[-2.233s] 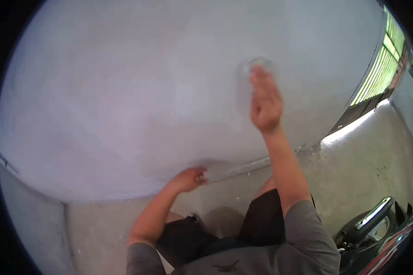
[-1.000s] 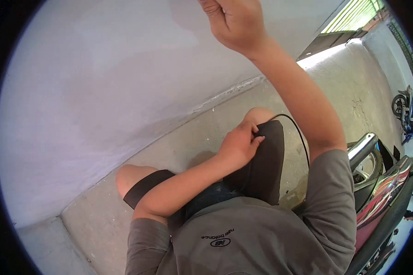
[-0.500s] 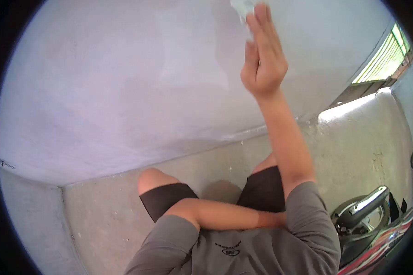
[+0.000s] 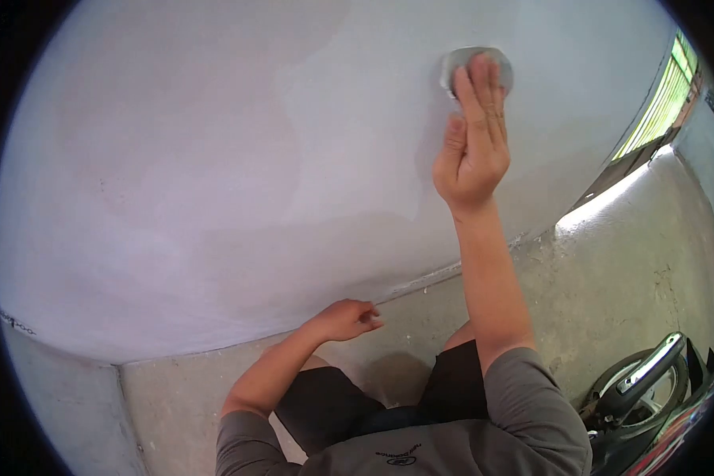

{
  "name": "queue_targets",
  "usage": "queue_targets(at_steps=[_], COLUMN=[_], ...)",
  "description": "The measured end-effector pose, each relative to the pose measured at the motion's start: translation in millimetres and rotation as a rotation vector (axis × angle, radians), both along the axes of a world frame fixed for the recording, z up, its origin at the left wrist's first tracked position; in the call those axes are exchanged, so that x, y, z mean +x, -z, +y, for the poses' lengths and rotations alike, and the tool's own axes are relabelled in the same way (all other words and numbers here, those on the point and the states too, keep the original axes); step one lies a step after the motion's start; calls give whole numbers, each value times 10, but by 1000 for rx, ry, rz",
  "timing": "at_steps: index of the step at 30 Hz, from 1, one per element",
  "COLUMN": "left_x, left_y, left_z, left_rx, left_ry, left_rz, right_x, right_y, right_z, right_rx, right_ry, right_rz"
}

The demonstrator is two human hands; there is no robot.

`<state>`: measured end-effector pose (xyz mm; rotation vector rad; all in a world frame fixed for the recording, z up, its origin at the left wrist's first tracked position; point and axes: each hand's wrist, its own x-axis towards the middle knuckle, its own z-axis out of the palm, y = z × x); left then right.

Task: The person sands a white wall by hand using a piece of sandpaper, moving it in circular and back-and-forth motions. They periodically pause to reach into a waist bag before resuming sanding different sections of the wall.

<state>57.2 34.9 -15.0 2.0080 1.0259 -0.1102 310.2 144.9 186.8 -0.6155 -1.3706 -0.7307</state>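
Note:
My right hand [image 4: 476, 155] reaches up to the painted wall [image 4: 214, 143], its fingers laid flat over a pale grey, roughly oval pad [image 4: 497, 63]. The pad lies against the wall surface, with a ragged whitish edge on its left side; its exact kind does not show. Below and to the left, my left hand [image 4: 343, 320] hovers over my left knee near the foot of the wall. Its fingers are curled in toward the thumb, and nothing shows in them. Darker, damp-looking patches spread over the wall around and below the pad.
A motorbike wheel [image 4: 642, 393] stands on the concrete floor [image 4: 611, 278] at lower right. Beyond it, light comes through a slatted gate [image 4: 662, 103]. On the left a second wall [image 4: 63, 404] meets the first, with a short chain [image 4: 16, 324] near the corner.
My right hand and the pad now show lower in view, with the pad flat on the wall. My left arm has swung from across my body out toward the wall. The camera view has tilted up.

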Motion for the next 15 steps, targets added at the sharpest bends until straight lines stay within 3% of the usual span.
queue_targets(at_steps=[4,6,8,10,11,13,15], left_x=[-186,-192,-245,-225,-242,-253,-278], left_y=[294,195,-132,-381,-497,-631,-636], left_z=[-185,-477,-924,-1390,-1671,-2123,-2516], left_rx=[-97,53,-91,-177,-141,-52,-67], left_ry=[-26,-1,0,-23,-121,-321,-411], left_rz=[198,149,183,194,96,50,92], right_x=[3,3,28,61,78,104,92], right_y=[15,26,109,392,384,139,153], right_z=[50,128,171,-58,-111,-7,-14], right_rx=[69,43,155,-343,-391,49,32], right_ry=[-3,8,21,-12,-35,-28,-38], right_rz=[65,69,-28,80,73,-74,-66])
